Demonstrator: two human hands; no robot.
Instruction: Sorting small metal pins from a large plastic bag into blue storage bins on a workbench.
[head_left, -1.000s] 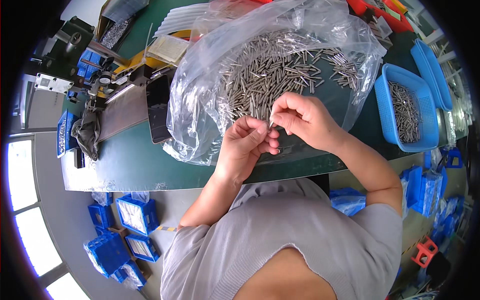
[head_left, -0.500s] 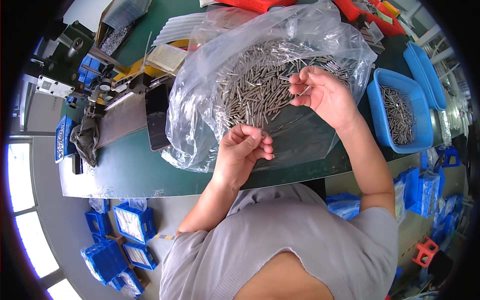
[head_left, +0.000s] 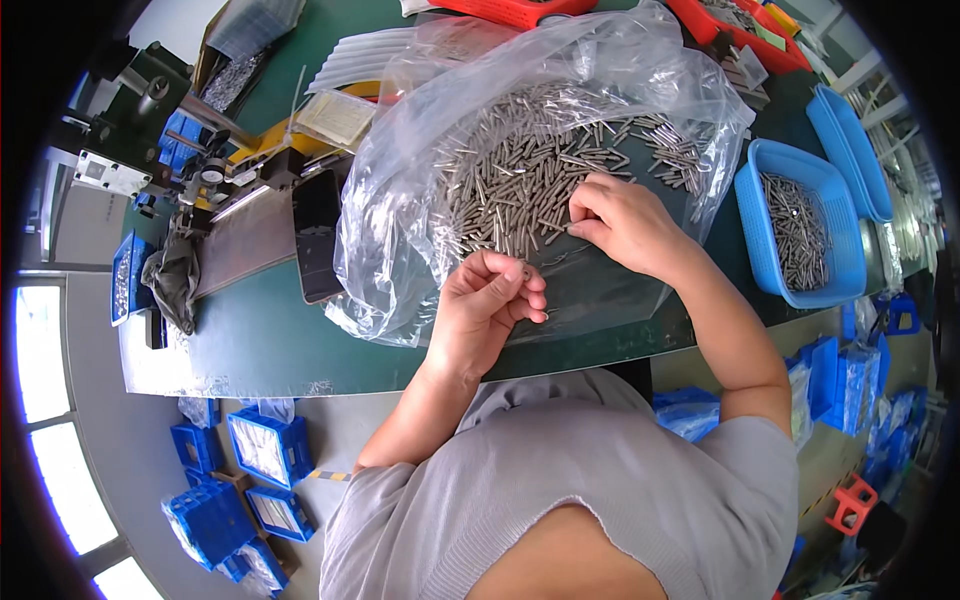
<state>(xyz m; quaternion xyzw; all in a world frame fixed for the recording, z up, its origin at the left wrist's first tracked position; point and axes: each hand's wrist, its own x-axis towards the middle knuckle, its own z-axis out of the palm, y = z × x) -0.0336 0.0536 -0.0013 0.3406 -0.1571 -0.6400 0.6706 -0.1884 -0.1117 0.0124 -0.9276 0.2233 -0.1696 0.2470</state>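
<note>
A heap of short grey metal pins [head_left: 520, 170] lies spread on a clear plastic bag [head_left: 385, 220] on the green table. At the heap's near edge, my left hand [head_left: 480, 305] is closed on several metal pins, their ends sticking out beyond the fingers. To its right, my right hand [head_left: 630, 225] reaches down to the heap's right-hand edge with thumb and fingers drawn together. Whatever is between those fingertips is too hidden to make out.
On the right stands a blue basket [head_left: 850, 235] holding more metal pins, with another blue basket [head_left: 850, 150] behind it. A dark phone [head_left: 316, 235] lies left of the bag, near a bench fixture [head_left: 205, 165]. Red trays [head_left: 520, 8] sit at the back.
My right hand has come down toward me and slightly left, its fingers going from spread to drawn together at the heap. My left hand stays in place with its pins.
</note>
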